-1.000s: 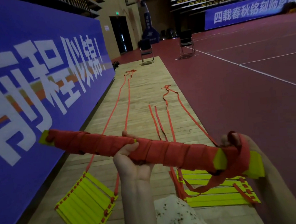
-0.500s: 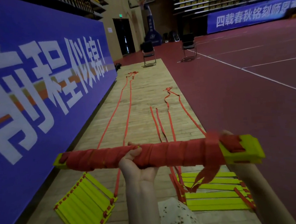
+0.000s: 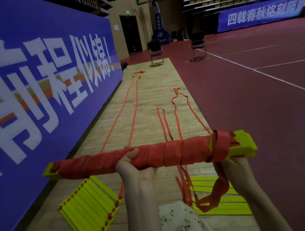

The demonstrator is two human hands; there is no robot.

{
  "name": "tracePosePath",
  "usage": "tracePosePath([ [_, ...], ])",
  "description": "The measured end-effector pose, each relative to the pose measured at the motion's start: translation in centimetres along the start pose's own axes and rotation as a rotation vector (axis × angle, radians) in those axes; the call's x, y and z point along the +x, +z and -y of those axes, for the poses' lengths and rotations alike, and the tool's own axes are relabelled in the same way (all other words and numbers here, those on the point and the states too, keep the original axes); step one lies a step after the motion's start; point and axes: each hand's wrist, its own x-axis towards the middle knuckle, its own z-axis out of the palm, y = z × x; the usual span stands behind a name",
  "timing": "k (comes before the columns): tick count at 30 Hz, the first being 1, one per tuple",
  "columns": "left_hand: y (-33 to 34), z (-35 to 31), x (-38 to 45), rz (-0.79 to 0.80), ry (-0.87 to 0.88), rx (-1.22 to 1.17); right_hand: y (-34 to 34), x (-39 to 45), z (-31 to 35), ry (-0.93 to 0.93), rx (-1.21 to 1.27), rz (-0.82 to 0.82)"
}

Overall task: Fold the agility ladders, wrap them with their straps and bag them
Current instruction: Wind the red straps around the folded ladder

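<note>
A folded yellow agility ladder bundle (image 3: 178, 154), wound along its length in red strap, lies level across the view at chest height. My left hand (image 3: 133, 163) grips it from below near the middle. My right hand (image 3: 231, 167) is under the bundle's right end and holds the loose red strap tail (image 3: 214, 195), which hangs down in a loop. Two more folded yellow ladders lie on the wooden floor: one at lower left (image 3: 87, 208), one at lower right (image 3: 220, 197). Their long red straps (image 3: 133, 116) trail away across the boards.
A tall blue banner wall (image 3: 37, 78) runs along the left. The wooden strip (image 3: 152, 101) borders a dark red court (image 3: 256, 108) on the right. Two folding chairs (image 3: 156, 52) stand far ahead. White patterned clothing (image 3: 179, 223) shows at the bottom.
The bundle has levelled and then tilted slightly up at the right. My right hand moved from over the right end to beneath it, and the strap tail now hangs lower.
</note>
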Motion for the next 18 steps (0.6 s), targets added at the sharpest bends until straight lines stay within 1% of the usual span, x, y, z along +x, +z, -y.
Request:
tracePosePath([
  [2, 0.0, 0.2, -0.5, -0.021, -0.040, 0.014, -0.3, 0.9, -1.0, 0.054, -0.070, -0.025],
  [4, 0.1, 0.6, -0.8, -0.019, -0.010, -0.010, -1.3, 1.8, -2.3, 0.201, -0.139, -0.046],
  [5, 0.0, 0.7, -0.5, -0.016, 0.018, -0.029, -2.0, 2.0, -2.4, 0.210, -0.174, -0.034],
  [7, -0.4, 0.5, 0.4, 0.004, 0.079, -0.055, -2.6, 1.8, -2.0, 0.022, -0.280, -0.030],
  [8, -0.5, 0.4, 0.9, 0.003, 0.099, -0.056, -2.6, 1.5, -1.7, -0.043, -0.311, -0.038],
  [9, -0.5, 0.3, 1.1, -0.004, 0.102, -0.054, -2.2, 0.9, -1.0, -0.059, -0.273, -0.035],
  [11, -0.3, 0.2, 0.6, -0.035, 0.086, -0.025, -1.2, 0.1, -1.0, -0.059, -0.066, -0.087],
  [13, -0.1, 0.3, -0.1, -0.066, 0.053, -0.025, -0.7, 0.1, -1.3, 0.028, 0.153, -0.149],
  [14, -0.1, 0.2, -0.3, -0.072, 0.036, -0.034, -0.5, 0.1, -1.0, 0.060, 0.197, -0.169],
  [15, -0.1, 0.2, -0.3, -0.072, 0.018, -0.041, -0.3, 0.2, -0.8, 0.065, 0.185, -0.166],
  [18, -0.7, 0.4, 0.1, -0.051, -0.055, -0.037, -0.7, 0.4, -0.8, -0.012, 0.104, -0.070],
])
